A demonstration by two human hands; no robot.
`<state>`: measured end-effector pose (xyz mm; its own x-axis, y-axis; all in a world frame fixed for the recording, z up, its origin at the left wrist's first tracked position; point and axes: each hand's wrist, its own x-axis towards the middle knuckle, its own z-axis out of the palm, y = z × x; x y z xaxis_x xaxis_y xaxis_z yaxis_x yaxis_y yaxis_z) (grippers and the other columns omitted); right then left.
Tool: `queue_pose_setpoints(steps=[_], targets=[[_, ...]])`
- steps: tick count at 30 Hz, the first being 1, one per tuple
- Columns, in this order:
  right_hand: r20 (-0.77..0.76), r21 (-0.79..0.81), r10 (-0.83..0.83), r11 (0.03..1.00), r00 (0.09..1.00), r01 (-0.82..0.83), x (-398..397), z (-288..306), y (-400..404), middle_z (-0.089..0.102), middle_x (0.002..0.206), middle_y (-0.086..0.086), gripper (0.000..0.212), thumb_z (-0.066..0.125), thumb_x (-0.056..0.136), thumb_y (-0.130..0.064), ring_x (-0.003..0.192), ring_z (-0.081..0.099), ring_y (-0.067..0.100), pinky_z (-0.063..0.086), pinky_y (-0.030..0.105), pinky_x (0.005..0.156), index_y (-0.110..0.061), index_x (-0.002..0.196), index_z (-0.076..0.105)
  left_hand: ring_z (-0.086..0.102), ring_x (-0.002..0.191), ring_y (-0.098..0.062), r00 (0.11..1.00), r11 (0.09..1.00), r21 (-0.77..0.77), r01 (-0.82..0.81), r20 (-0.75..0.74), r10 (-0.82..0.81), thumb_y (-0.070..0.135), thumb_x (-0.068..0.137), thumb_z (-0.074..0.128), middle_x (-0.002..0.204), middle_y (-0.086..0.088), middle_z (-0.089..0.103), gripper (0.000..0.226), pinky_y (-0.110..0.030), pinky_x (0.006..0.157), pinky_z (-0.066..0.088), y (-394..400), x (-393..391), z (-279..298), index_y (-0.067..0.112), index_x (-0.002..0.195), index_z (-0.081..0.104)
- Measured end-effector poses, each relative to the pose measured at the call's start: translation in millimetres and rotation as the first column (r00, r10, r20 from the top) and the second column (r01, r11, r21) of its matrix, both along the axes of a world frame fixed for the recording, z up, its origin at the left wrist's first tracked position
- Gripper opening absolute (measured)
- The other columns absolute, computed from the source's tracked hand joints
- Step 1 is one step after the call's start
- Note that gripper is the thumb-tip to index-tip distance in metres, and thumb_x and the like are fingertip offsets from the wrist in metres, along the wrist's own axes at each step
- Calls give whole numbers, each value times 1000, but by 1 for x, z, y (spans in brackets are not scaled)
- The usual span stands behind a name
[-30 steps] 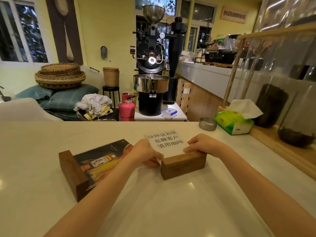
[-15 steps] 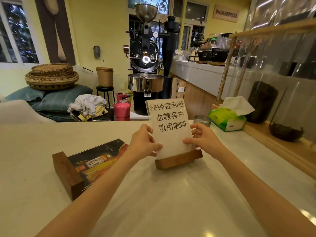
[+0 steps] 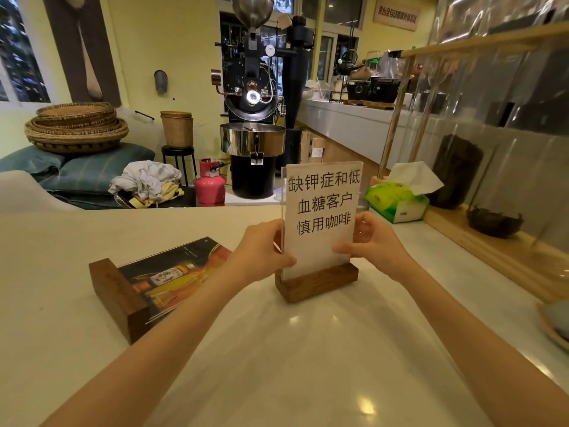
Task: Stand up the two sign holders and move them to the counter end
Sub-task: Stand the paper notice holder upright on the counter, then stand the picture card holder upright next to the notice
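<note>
A sign holder with a white text card (image 3: 321,208) stands upright on its wooden base on the white counter (image 3: 277,349). My left hand (image 3: 261,251) grips its left edge and my right hand (image 3: 372,241) grips its right edge. A second sign holder with a dark bottle picture (image 3: 154,282) lies flat on the counter to the left, its wooden base toward me. Neither hand touches it.
A green tissue box (image 3: 397,201) sits at the counter's far right, beside a wooden shelf with glass panels (image 3: 492,251). A dish edge (image 3: 554,325) shows at the right. Beyond the counter stand a coffee roaster (image 3: 252,143) and a pink gas canister (image 3: 209,183).
The white text sign holder went from lying flat to standing upright, tilted up by both hands. The picture sign holder has not moved.
</note>
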<state>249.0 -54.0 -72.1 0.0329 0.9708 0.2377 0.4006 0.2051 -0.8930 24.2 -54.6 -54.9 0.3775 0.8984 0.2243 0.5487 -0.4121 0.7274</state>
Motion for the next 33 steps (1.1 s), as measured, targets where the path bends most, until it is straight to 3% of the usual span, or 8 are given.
queue_pose_setpoints(steps=[5,11,15,18,21,26,29,33], targets=[[14,-1,-31,1000,999,31,1,0,-10,65,108,1,50,81,59,-12,95,64,19,56,36,78,-18,102,54,59,82,-16,998,999,13,47,-34,-46,9,71,71,101,0,59,48,-17,59,52,-5,1,-2,15,116,54],[179,34,-160,987,971,156,-4,3,-20,65,106,0,54,81,61,-27,88,63,17,54,32,74,-18,107,53,57,87,-17,997,999,19,44,-57,-43,10,72,70,112,-7,62,46,-18,64,51,-7,2,-4,14,116,55],[427,34,-305,946,851,322,-11,8,-33,61,77,-4,43,75,61,-49,68,56,12,46,29,57,-19,83,53,60,92,-18,992,998,-47,43,-117,-49,23,70,73,111,-5,63,43,-30,80,53,-9,-5,7,16,109,56],[499,-101,-127,974,857,203,-32,15,-43,65,70,-2,28,69,68,-46,63,60,13,52,29,55,-20,69,60,60,90,-12,991,986,-161,48,-116,-68,32,72,70,104,1,63,35,-31,79,53,-9,-24,23,20,101,55],[345,-233,56,972,937,28,-63,21,-55,67,69,-1,19,68,73,-36,52,62,8,45,15,42,-19,69,64,60,93,-10,987,963,-261,65,-126,-100,34,77,65,105,2,62,37,-28,80,52,-9,-42,39,20,110,55],[-22,-415,312,862,950,-293,-120,10,-61,71,76,6,17,62,82,-28,66,71,17,58,26,60,-12,86,64,60,94,-11,989,974,-228,15,-140,-48,34,81,59,107,0,63,35,-24,77,50,-6,-73,58,17,113,57],[-290,-516,283,758,914,-398,-159,-2,-55,72,79,12,16,61,83,-21,75,72,25,60,32,68,-6,90,61,57,94,-13,972,970,-230,-80,-233,24,32,84,57,107,0,60,33,-18,69,45,3,-96,51,16,112,58],[-478,-620,193,617,857,-485,-191,-13,-48,72,83,17,24,60,84,-18,77,71,27,59,34,71,1,99,58,57,102,-23,920,957,-195,-214,-369,131,29,82,60,113,-6,64,28,-33,82,48,18,-135,32,16,107,63]])
